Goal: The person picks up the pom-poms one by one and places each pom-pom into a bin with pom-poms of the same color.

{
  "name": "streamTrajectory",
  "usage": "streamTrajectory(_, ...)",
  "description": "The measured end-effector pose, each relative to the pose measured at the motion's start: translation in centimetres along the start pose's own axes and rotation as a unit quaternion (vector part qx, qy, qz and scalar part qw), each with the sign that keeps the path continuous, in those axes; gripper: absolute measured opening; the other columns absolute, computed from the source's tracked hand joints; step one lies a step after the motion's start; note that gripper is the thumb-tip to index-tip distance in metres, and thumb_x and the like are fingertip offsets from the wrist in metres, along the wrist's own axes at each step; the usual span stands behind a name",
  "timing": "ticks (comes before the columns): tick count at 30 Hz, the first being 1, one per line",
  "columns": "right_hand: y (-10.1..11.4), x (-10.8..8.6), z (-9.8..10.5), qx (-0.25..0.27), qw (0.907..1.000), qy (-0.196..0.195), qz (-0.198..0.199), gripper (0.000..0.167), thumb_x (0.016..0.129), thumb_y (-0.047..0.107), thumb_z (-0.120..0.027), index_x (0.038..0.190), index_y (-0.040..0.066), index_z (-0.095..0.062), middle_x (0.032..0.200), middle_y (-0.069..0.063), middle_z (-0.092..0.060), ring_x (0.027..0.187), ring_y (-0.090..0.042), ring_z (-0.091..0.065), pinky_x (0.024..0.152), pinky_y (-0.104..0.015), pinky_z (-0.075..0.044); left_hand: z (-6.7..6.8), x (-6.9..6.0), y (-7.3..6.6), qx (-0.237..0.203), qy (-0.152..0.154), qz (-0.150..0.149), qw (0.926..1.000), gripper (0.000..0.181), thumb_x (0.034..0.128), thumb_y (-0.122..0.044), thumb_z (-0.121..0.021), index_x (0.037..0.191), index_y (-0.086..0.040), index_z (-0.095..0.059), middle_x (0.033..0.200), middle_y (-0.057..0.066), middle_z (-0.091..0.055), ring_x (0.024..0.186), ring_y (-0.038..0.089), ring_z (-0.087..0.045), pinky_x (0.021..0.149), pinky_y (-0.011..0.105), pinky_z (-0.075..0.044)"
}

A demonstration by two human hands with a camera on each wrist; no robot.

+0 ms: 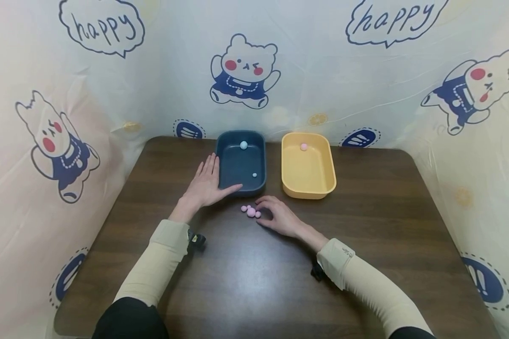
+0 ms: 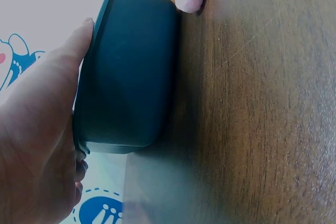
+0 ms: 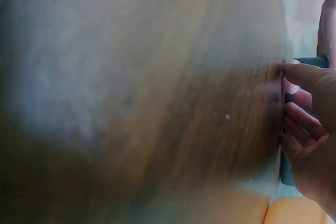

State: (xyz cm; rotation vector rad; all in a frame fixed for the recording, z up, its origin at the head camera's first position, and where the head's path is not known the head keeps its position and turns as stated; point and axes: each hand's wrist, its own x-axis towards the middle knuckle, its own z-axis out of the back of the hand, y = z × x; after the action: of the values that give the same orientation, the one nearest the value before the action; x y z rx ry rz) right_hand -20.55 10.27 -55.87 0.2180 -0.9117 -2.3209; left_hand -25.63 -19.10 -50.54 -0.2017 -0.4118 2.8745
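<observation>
My left hand (image 1: 205,181) rests against the dark blue tray (image 1: 242,190), its fingers straight along the left side and its thumb reaching over the front rim. A light blue ball (image 1: 243,145) and a smaller one (image 1: 254,175) lie inside. On the table just in front, several pink balls (image 1: 251,213) of differing sizes sit close together. My right hand (image 1: 282,217) is at their right end, thumb and bent fingers spread apart around the rightmost ball. In the right wrist view, one pink ball (image 3: 290,85) shows beside the thumb, partly hidden by the fingers.
A yellow tray (image 1: 311,181) stands to the right of the blue one, with a pink ball (image 1: 304,147) inside. Both are near the back edge of the brown wooden table (image 1: 386,212). A printed cloth (image 1: 314,70) hangs behind and along the sides.
</observation>
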Motion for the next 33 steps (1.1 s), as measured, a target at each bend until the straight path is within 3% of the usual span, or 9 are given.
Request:
streamTrajectory(5,1.3,-0.1,0.5,0.006,0.9996,0.005,-0.025,0.026,0.099,0.018,-0.083,0.123,0.009,-0.078,0.147,-0.015,-0.069,0.141,-0.035,-0.061,0.124,-0.059,-0.049,-0.6,0.3,0.4,-0.017,-0.001,-0.007,0.9998,0.142,0.0844,-0.104,-0.038,0.176,-0.004,0.002,0.186,0.015,0.011,0.175,0.039,0.002,0.143,0.056,-0.002)
streamTrajectory(10,-1.9,0.4,-1.1,0.004,0.9999,-0.006,-0.013,0.023,0.099,0.023,-0.085,0.119,0.016,-0.079,0.146,-0.008,-0.07,0.14,-0.029,-0.063,0.123,-0.055,-0.051,-0.7,0.5,0.4,-0.009,0.003,-0.004,0.9999,0.14,0.0859,-0.103,-0.038,0.176,-0.003,0.003,0.186,0.015,0.011,0.175,0.038,0.003,0.142,0.055,-0.002)
streamTrajectory(11,-2.7,0.5,-1.5,0.001,0.9999,-0.01,-0.005,0.022,0.099,0.025,-0.085,0.118,0.018,-0.079,0.145,-0.007,-0.07,0.139,-0.028,-0.063,0.122,-0.054,-0.052,-0.3,0.0,0.0,-0.006,0.006,0.0,1.0,0.138,0.0879,-0.1,-0.039,0.176,-0.002,0.002,0.186,0.016,0.011,0.175,0.039,0.001,0.142,0.056,-0.003)
streamTrajectory(14,-3.0,0.4,-1.4,0.005,0.9996,-0.02,0.017,0.022,0.099,0.026,-0.085,0.117,0.017,-0.079,0.141,-0.008,-0.073,0.136,-0.028,-0.065,0.12,-0.052,-0.053,-0.3,0.0,-0.1,0.002,0.003,0.001,1.0,0.137,0.0891,-0.099,-0.041,0.176,-0.002,0.0,0.186,0.016,0.009,0.175,0.039,0.0,0.142,0.056,-0.004)
streamTrajectory(20,-1.2,-0.4,0.1,0.021,0.997,-0.053,0.051,0.02,0.099,0.022,-0.085,0.115,0.012,-0.079,0.124,-0.007,-0.078,0.122,-0.024,-0.07,0.114,-0.044,-0.057,-0.2,0.0,-0.1,0.001,0.0,0.001,1.0,0.136,0.0889,-0.099,-0.04,0.176,-0.002,-0.001,0.186,0.016,0.008,0.175,0.039,-0.002,0.143,0.055,-0.006)
streamTrajectory(24,0.8,-0.9,1.2,0.018,0.998,-0.054,0.027,0.017,0.096,0.014,-0.086,0.112,0.01,-0.079,0.115,-0.007,-0.078,0.116,-0.025,-0.07,0.109,-0.049,-0.058,-0.1,-0.1,-0.1,0.0,-0.002,0.0,1.0,0.135,0.0898,-0.098,-0.042,0.176,-0.001,-0.002,0.186,0.017,0.007,0.175,0.04,-0.003,0.143,0.055,-0.006)
streamTrajectory(33,1.5,-1.5,2.6,0.033,0.9979,-0.055,-0.002,0.019,0.098,0.018,-0.085,0.114,0.01,-0.078,0.115,-0.004,-0.077,0.112,-0.023,-0.07,0.105,-0.046,-0.061,0.1,-0.1,-0.1,-0.001,-0.005,-0.002,1.0,0.134,0.0904,-0.096,-0.044,0.176,-0.002,-0.003,0.187,0.016,0.006,0.175,0.04,-0.003,0.142,0.055,-0.006)
